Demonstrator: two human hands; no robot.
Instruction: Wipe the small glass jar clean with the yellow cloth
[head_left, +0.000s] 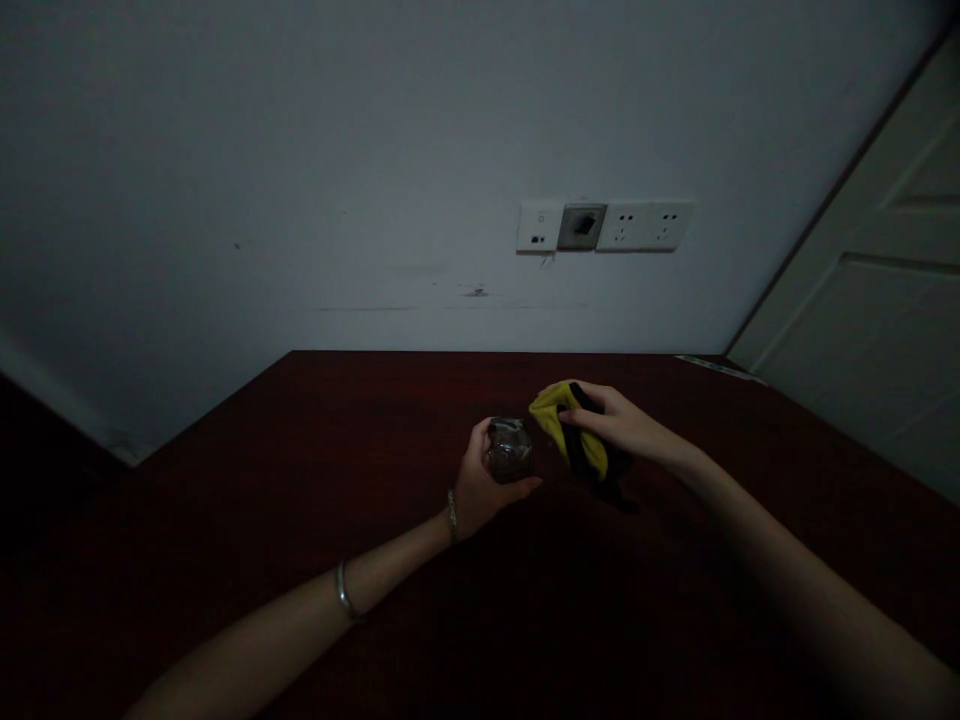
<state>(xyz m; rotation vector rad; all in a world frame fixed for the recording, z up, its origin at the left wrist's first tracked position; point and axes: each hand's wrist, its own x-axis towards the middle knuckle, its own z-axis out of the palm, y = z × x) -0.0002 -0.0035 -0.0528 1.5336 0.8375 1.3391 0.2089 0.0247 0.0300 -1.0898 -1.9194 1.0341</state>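
My left hand [480,492] is closed around a small clear glass jar or cup [510,450], its thumb along the near side. Dim light leaves the exact kind of vessel unclear. In my right hand [611,415] is a bunched yellow and black cloth [559,415], pinched between thumb and fingers. Part of the cloth hangs below the hand toward the dark tabletop. A small gap separates the cloth from the glass. Two silver bracelets sit on my left wrist and forearm.
The dark red table [360,400] reaches back to a pale wall [225,150]. Sockets and switches [645,227] are set in the wall above it. A white panelled door [885,300] stands at the right. A thin strip [720,368] lies by the table's far right corner.
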